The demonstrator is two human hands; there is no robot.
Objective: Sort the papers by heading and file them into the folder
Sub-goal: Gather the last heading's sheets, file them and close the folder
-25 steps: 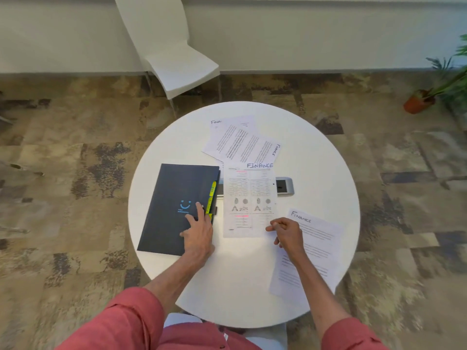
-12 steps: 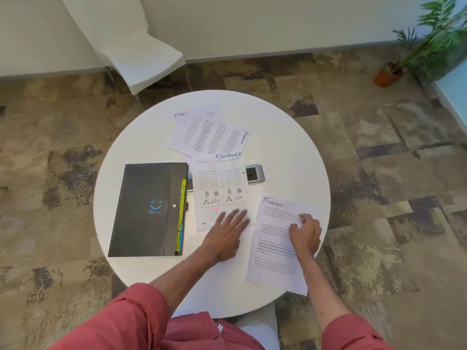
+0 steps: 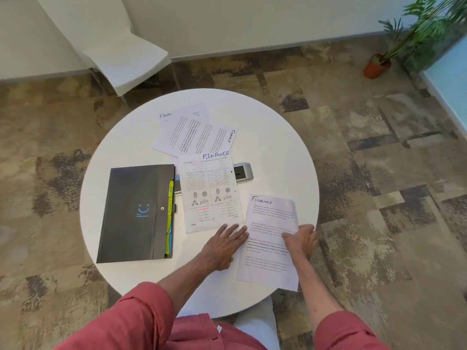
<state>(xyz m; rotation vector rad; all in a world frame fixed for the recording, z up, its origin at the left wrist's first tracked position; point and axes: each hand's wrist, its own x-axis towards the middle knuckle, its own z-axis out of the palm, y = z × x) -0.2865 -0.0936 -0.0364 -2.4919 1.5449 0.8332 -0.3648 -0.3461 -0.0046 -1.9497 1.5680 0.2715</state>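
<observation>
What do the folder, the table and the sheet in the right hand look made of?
Folder: dark matte plastic, perhaps coated card; stiff flat cover, snap button, faint sheen.
Table: smooth white top, likely laminate or painted board; soft sheen, no grain.
Sheet: thin matte white paper; slightly rippled near the right hand, which holds its edge.

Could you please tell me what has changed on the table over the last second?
The left hand left the black folder and moved right; it now lies flat at the lower edge of the diagram sheet. The right hand moved from that sheet's corner to the near Finance sheet and holds its right edge. The folder and the far papers stayed put.
</observation>
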